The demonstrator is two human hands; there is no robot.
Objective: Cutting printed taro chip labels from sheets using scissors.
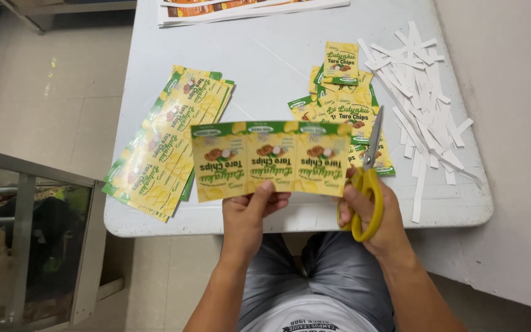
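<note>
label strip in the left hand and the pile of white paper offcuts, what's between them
In the head view, the scissors in the right hand and cut labels.

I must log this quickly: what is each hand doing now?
Left hand: closed on the label strip.
Right hand: closed on the scissors.

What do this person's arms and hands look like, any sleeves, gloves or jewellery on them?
Both forearms are bare up to the frame's lower edge, with no sleeves showing. The left hand and the right hand are ungloved, and no ring, watch or wristband can be seen on either. The fingernails look short and unpainted.
</note>
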